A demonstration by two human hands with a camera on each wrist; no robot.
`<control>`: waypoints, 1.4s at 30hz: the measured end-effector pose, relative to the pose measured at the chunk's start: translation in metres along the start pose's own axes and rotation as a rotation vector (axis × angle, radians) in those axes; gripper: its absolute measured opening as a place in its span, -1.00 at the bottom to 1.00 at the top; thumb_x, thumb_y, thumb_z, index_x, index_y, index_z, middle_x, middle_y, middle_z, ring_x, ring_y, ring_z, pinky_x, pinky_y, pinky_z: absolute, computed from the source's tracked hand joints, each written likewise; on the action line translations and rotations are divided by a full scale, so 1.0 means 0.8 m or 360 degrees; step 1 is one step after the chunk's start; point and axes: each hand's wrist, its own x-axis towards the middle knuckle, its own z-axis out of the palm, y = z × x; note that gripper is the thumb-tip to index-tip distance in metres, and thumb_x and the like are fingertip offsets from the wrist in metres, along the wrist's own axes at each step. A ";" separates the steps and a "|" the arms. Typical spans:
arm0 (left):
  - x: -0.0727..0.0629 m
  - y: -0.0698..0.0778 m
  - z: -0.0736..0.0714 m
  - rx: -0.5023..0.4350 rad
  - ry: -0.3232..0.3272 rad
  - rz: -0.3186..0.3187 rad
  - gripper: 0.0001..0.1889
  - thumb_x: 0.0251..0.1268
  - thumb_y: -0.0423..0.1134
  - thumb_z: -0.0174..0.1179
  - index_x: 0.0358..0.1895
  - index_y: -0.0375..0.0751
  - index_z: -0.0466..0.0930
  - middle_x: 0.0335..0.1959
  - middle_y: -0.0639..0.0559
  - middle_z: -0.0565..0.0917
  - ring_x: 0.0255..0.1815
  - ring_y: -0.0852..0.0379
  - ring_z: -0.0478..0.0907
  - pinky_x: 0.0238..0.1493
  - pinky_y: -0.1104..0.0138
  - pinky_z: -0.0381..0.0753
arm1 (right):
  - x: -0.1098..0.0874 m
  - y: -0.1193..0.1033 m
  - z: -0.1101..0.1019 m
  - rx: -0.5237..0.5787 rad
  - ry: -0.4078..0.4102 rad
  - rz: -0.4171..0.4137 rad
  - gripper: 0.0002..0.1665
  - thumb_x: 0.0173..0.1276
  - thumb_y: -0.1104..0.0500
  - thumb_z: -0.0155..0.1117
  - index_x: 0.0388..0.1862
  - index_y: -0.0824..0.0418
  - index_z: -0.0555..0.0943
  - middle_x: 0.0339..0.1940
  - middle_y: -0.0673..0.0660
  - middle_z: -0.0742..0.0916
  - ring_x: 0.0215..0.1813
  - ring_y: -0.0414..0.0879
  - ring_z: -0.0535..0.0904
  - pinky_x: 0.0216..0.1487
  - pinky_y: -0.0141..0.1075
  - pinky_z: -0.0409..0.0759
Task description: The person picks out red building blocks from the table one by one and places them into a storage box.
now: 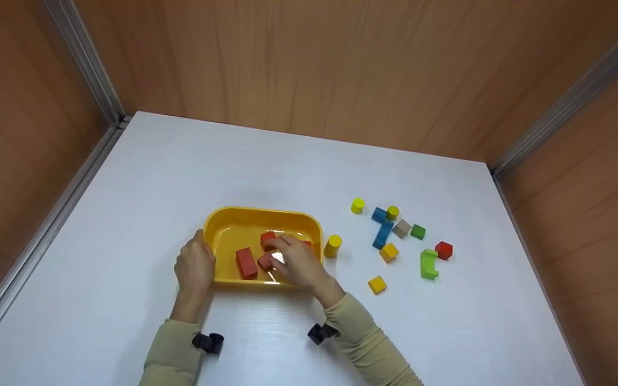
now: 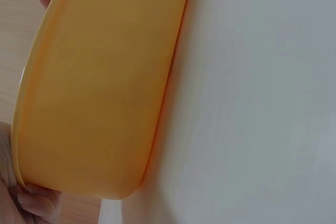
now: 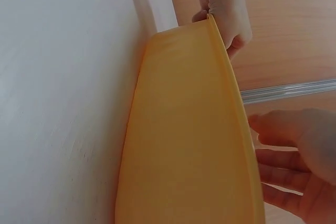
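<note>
My left hand [image 1: 195,265] grips the left end of a yellow tray [image 1: 255,214]. In the left wrist view, its fingers [image 2: 39,203] curl under the rim at the tray's corner. Inside the tray, my right hand [image 1: 298,262] reaches over the front right side, fingers spread among red blocks. One red block [image 1: 246,262] lies left of its fingertips; another red block [image 1: 265,261] is at the thumb, and a third red block [image 1: 267,238] is by the index finger. The right wrist view shows its fingers [image 3: 283,174] fairly straight behind the rim, their tips hidden.
A yellow cylinder [image 1: 333,246] stands close to the tray's right side. Further right lie several loose blocks, among them a blue block [image 1: 383,235], a light green arch [image 1: 428,264], a red block [image 1: 444,250] and an orange block [image 1: 377,284]. Wooden panels [image 1: 298,64] enclose the white table [image 1: 180,161].
</note>
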 end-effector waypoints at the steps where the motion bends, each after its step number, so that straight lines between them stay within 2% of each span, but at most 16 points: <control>1: 0.000 0.000 0.000 0.0001 0.0000 0.0000 -0.65 0.20 -0.50 -0.13 0.06 -0.53 0.36 -0.31 -0.43 0.55 -0.49 -0.22 0.55 -0.60 0.01 0.49 | -0.002 0.000 -0.002 0.0020 0.0033 0.0008 -0.67 0.14 0.23 0.26 -0.10 0.28 0.53 -0.17 0.10 0.58 -0.15 -0.11 0.49 -0.09 -0.41 0.46; 6: 0.000 0.000 0.000 0.0004 0.0004 -0.0001 -0.66 0.19 -0.50 -0.12 0.05 -0.53 0.36 -0.31 -0.42 0.55 -0.46 -0.25 0.55 -0.59 0.00 0.49 | -0.013 0.003 -0.012 0.0052 0.0185 0.0079 -0.70 0.14 0.24 0.26 -0.12 0.25 0.55 -0.20 0.08 0.60 -0.20 -0.12 0.53 -0.16 -0.45 0.49; 13: -0.001 0.000 -0.002 -0.0014 0.0002 0.0023 -0.65 0.21 -0.49 -0.11 0.08 -0.55 0.34 -0.29 -0.42 0.54 -0.47 -0.19 0.54 -0.50 0.00 0.52 | -0.031 0.015 -0.027 0.0048 0.0412 0.0077 -0.77 0.10 0.27 0.29 -0.22 0.27 0.58 -0.30 0.07 0.62 -0.24 -0.15 0.54 -0.16 -0.45 0.50; 20: 0.000 0.001 -0.002 0.0019 -0.0043 -0.0042 -0.64 0.23 -0.47 -0.10 0.10 -0.53 0.32 -0.17 -0.44 0.52 -0.34 -0.28 0.55 -0.39 -0.02 0.52 | -0.050 0.030 -0.042 0.0007 0.0472 0.0210 -0.76 0.11 0.28 0.28 -0.20 0.29 0.58 -0.30 0.08 0.62 -0.26 -0.17 0.54 -0.19 -0.44 0.51; 28: 0.000 0.002 -0.003 0.0025 -0.0065 -0.0066 -0.64 0.24 -0.47 -0.09 0.11 -0.52 0.31 -0.18 -0.42 0.53 -0.33 -0.24 0.56 -0.37 0.01 0.53 | -0.069 0.054 -0.056 0.0028 0.0554 0.0317 -0.78 0.11 0.33 0.25 -0.21 0.32 0.57 -0.34 0.10 0.61 -0.34 -0.10 0.53 -0.28 -0.33 0.56; 35: 0.001 0.003 -0.003 0.0053 -0.0133 -0.0111 -0.61 0.25 -0.45 -0.09 0.14 -0.50 0.28 -0.16 -0.42 0.52 -0.37 -0.21 0.55 -0.34 0.02 0.53 | -0.085 0.073 -0.066 -0.0033 0.0599 0.0477 -0.78 0.12 0.31 0.25 -0.21 0.29 0.57 -0.35 0.10 0.63 -0.37 -0.07 0.51 -0.33 -0.36 0.54; 42: 0.001 0.003 -0.003 0.0049 -0.0095 -0.0072 -0.63 0.24 -0.46 -0.11 0.12 -0.52 0.30 -0.17 -0.43 0.52 -0.35 -0.25 0.55 -0.42 0.00 0.53 | -0.105 0.094 -0.077 -0.0032 0.0656 0.0656 -0.78 0.13 0.30 0.24 -0.21 0.32 0.58 -0.35 0.14 0.63 -0.36 0.00 0.52 -0.33 -0.23 0.54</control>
